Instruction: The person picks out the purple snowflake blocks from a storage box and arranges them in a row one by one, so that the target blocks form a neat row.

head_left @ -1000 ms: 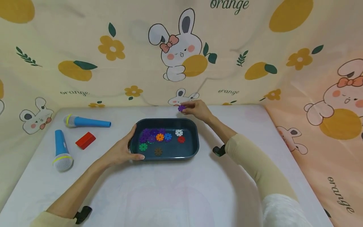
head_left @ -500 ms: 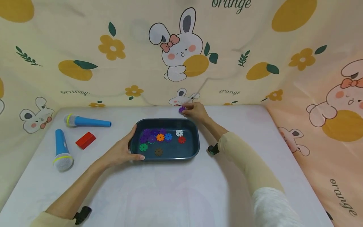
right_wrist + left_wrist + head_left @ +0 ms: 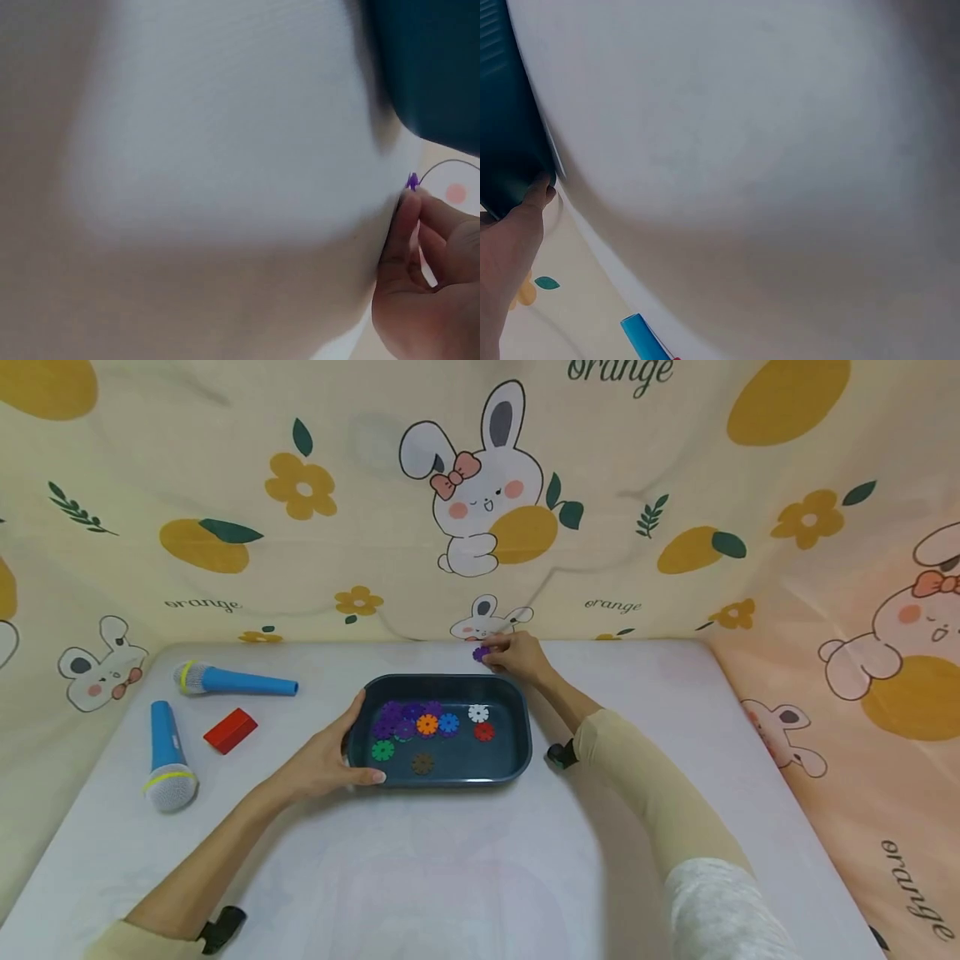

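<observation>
A dark teal tray [image 3: 465, 774] stands mid-table, its left end gripped by my left hand [image 3: 326, 758]. The thumb lies at the near corner and the fingers go round the far side. Inside the tray are several purple snowflake discs [image 3: 386, 727], plus orange [image 3: 427, 723], blue [image 3: 448, 723], green [image 3: 382, 750], brown [image 3: 423, 764], white [image 3: 478, 714] and red [image 3: 484, 732] ones. Beyond the tray's far rim, my right hand [image 3: 521, 656] pinches a purple snowflake disc [image 3: 480, 654] between thumb and fingers. In the right wrist view that disc [image 3: 412, 181] shows edge-on at the fingertips.
Two blue toy microphones [image 3: 247, 682] [image 3: 167, 743] with grey heads lie on the left of the white table [image 3: 450, 877], beside a red block [image 3: 231, 731]. A patterned cloth [image 3: 337, 543] rises behind the table's far edge.
My right hand has come down slightly beyond the tray, still pinching the purple snowflake disc, and its forearm has shifted left. The left hand keeps its grip on the tray.
</observation>
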Demonstrator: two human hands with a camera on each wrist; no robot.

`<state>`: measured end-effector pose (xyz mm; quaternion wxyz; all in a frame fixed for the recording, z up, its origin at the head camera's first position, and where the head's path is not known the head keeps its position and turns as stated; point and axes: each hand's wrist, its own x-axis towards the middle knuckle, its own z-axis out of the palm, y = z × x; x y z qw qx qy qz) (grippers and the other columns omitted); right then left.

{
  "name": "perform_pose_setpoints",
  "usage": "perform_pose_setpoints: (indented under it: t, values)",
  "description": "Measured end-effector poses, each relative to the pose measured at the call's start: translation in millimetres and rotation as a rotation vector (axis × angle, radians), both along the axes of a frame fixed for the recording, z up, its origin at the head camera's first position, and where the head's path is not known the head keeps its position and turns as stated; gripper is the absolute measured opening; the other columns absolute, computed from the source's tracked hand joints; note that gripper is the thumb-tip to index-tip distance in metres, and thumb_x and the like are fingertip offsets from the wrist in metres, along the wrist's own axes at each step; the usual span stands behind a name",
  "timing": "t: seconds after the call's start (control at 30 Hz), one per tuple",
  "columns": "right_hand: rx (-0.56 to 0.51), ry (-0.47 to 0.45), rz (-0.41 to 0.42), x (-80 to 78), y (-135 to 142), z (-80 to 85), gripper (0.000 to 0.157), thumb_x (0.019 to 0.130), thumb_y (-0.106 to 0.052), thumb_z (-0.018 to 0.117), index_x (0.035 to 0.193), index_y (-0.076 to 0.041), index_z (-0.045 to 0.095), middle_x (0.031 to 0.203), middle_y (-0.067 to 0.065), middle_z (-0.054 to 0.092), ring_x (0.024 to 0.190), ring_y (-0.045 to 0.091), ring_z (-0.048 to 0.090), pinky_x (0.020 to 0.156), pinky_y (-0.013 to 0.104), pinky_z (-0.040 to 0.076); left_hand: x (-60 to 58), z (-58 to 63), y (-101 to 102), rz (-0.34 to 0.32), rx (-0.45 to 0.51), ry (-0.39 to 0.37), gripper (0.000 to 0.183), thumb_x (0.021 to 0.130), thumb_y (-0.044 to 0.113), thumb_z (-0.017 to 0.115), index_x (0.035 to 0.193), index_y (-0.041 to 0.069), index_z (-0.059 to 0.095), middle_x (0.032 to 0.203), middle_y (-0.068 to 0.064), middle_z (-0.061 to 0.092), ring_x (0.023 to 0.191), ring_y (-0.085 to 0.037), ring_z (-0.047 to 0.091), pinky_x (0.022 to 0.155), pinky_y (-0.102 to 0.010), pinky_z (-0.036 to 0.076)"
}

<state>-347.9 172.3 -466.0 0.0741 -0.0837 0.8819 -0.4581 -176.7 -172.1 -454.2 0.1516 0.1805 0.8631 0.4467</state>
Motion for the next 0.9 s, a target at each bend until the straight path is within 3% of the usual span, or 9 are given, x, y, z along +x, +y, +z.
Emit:
perform_pose_setpoints:
  t: [0.23, 0.47, 0.7, 0.9]
  values:
    - [-0.003, 0.003, -0.008, 3.7, 2, -1.0, 0.028, 0.091, -0.011, 0.073, 0.118, -0.004, 0.073, 0.081, 0.014, 0.071, 0.062, 0.013, 0.063, 0.058, 0.017, 0.051, 0.3, -0.4, 1, 0.001, 0.005, -0.008, 0.126, 0.076, 0.039, 0.086, 0.160, 0.020, -0.006, 0.164, -0.020, 0.010, 0.148, -0.045, 0.016, 0.114, -0.065, 0.019]
    - [-0.081, -0.002, 0.013, 6.2, 7, 1.5, 0.027, 0.094, -0.013, 0.070, 0.120, -0.005, 0.072, 0.091, 0.011, 0.070, 0.074, 0.016, 0.062, 0.064, 0.018, 0.051, 0.3, 1.3, 1, -0.002, -0.009, -0.006, 0.126, 0.077, 0.040, 0.086, 0.160, 0.018, -0.007, 0.164, -0.021, 0.010, 0.147, -0.046, 0.016, 0.113, -0.065, 0.020]
    - [-0.217, -0.021, 0.072, 19.7, 8, 21.4, 0.032, 0.095, -0.013, 0.068, 0.124, 0.002, 0.068, 0.103, 0.015, 0.070, 0.093, 0.031, 0.066, 0.082, 0.027, 0.057, -0.3, 2.3, 2, -0.010, -0.006, -0.004, 0.127, 0.077, 0.038, 0.086, 0.160, 0.016, -0.008, 0.164, -0.022, 0.009, 0.147, -0.045, 0.015, 0.114, -0.065, 0.019]
    - [-0.240, 0.011, 0.118, 36.8, 3, 42.6, 0.032, 0.095, -0.015, 0.068, 0.122, 0.002, 0.068, 0.109, 0.017, 0.070, 0.099, 0.038, 0.066, 0.083, 0.029, 0.057, -0.1, 2.8, 3, 0.004, -0.017, -0.006, 0.129, 0.076, 0.041, 0.086, 0.160, 0.017, -0.009, 0.164, -0.020, 0.007, 0.148, -0.044, 0.015, 0.114, -0.064, 0.019]
